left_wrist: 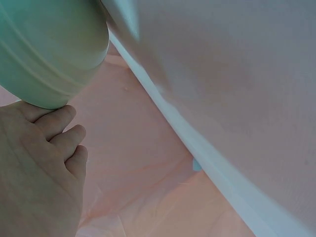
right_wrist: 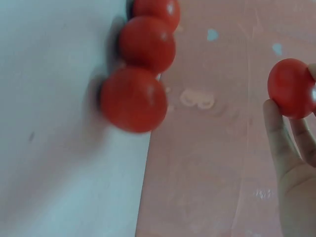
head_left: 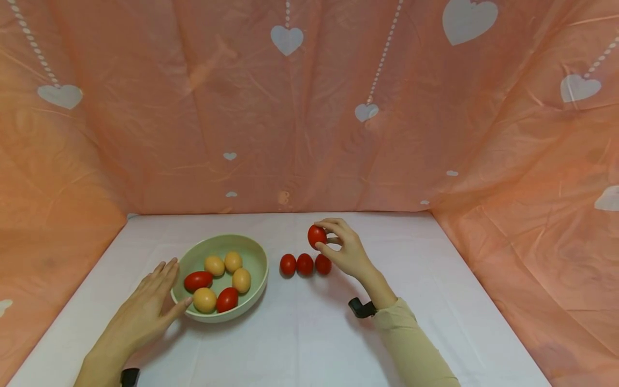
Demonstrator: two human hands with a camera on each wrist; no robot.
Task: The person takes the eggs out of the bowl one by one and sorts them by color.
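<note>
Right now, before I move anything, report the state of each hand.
Left hand: open, fingers against the green bowl.
Right hand: closed on a red tomato, held above the table.

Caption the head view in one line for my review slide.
Right hand pinching a red oval tomato near a row of three more, left hand touching a round pale-green bowl.

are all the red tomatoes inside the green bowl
No, in the head view three red tomatoes sit in a row on the white table, outside the green bowl.
</note>
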